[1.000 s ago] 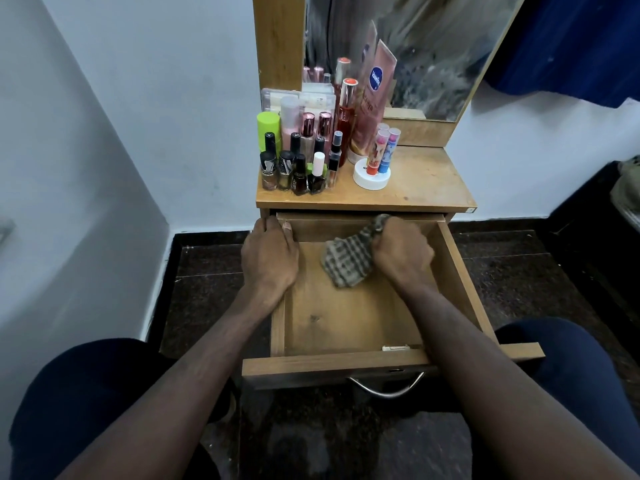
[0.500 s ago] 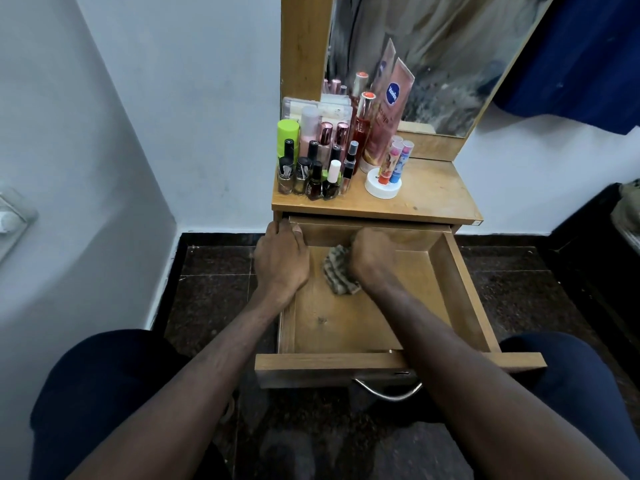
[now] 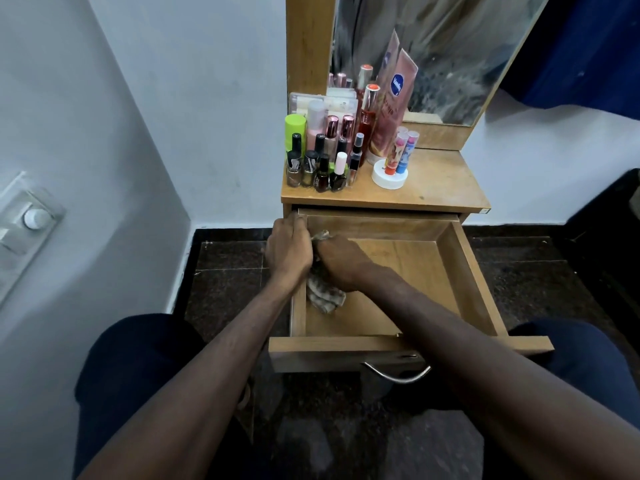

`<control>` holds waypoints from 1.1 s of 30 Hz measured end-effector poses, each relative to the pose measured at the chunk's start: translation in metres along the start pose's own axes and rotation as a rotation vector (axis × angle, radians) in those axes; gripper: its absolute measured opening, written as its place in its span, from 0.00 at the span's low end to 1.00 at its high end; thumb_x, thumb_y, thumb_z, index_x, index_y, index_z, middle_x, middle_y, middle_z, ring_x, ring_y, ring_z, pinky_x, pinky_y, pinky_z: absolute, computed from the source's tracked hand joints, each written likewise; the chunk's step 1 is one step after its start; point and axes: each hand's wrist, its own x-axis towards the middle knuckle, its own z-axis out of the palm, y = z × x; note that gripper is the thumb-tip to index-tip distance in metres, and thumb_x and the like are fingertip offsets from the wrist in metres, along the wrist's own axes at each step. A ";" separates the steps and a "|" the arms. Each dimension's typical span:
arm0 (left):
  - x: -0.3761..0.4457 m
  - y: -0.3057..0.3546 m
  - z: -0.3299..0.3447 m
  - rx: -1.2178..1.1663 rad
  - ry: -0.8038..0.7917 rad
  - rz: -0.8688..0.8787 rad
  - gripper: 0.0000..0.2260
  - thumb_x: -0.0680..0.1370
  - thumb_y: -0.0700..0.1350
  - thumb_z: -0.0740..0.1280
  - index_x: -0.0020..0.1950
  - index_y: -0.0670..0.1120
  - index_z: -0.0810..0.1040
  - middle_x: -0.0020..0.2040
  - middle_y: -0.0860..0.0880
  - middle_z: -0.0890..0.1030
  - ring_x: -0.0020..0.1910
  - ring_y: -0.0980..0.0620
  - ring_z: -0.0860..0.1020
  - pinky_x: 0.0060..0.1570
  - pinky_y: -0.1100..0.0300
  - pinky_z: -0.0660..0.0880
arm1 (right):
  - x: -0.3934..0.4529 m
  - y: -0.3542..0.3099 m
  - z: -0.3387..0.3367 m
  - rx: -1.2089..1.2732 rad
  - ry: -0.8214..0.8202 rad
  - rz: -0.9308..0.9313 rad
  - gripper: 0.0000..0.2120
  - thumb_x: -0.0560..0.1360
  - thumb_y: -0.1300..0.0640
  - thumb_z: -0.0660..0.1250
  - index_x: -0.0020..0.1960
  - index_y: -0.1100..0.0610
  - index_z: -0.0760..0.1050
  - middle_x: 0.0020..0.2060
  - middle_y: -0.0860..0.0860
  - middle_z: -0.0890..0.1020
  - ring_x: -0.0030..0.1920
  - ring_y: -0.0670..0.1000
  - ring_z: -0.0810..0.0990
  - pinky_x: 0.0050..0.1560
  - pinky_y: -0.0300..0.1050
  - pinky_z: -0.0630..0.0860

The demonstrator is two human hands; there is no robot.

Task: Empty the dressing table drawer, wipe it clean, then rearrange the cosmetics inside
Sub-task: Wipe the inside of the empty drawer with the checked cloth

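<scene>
The wooden drawer [image 3: 464,271] of the dressing table is pulled out, with nothing in it but a checked cloth [image 3: 323,296]. My right hand [image 3: 341,263] grips the cloth and presses it into the drawer's far left corner. My left hand [image 3: 289,252] is curled over the drawer's left wall at the back. The cosmetics [image 3: 325,157] stand on the table top [image 3: 436,185]: several nail polish bottles, a green tube, perfume bottles, a pink lotion tube and lip balms on a white jar [image 3: 389,176].
A mirror [image 3: 450,46] rises behind the table top. White walls close in at the left, with a switch plate [image 3: 24,220]. A dark tiled floor lies around the table. My knees flank the drawer. A metal handle [image 3: 398,374] hangs on the drawer front.
My right hand has dragged the cloth from the drawer's middle back to its far left corner, beside my left hand. My left hand stays on the left wall.
</scene>
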 end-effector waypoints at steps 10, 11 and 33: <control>0.006 0.001 0.003 -0.119 0.034 -0.111 0.20 0.88 0.53 0.50 0.54 0.44 0.78 0.55 0.47 0.78 0.53 0.47 0.75 0.51 0.54 0.65 | -0.065 0.013 -0.008 0.638 -0.295 -0.113 0.09 0.85 0.60 0.62 0.52 0.63 0.78 0.44 0.55 0.84 0.45 0.54 0.83 0.41 0.43 0.73; 0.010 -0.004 0.004 -0.116 0.025 -0.118 0.20 0.88 0.53 0.50 0.55 0.44 0.78 0.56 0.47 0.79 0.53 0.47 0.75 0.50 0.55 0.65 | -0.074 0.016 -0.013 0.807 -0.273 -0.096 0.10 0.86 0.59 0.62 0.49 0.61 0.79 0.40 0.50 0.84 0.41 0.50 0.83 0.39 0.40 0.75; 0.029 -0.018 -0.006 -0.860 -0.095 -0.396 0.24 0.85 0.49 0.49 0.49 0.44 0.84 0.42 0.45 0.84 0.41 0.49 0.81 0.42 0.58 0.78 | -0.023 -0.021 -0.008 0.264 0.059 -0.128 0.28 0.77 0.70 0.62 0.76 0.62 0.65 0.70 0.64 0.71 0.62 0.62 0.77 0.49 0.41 0.69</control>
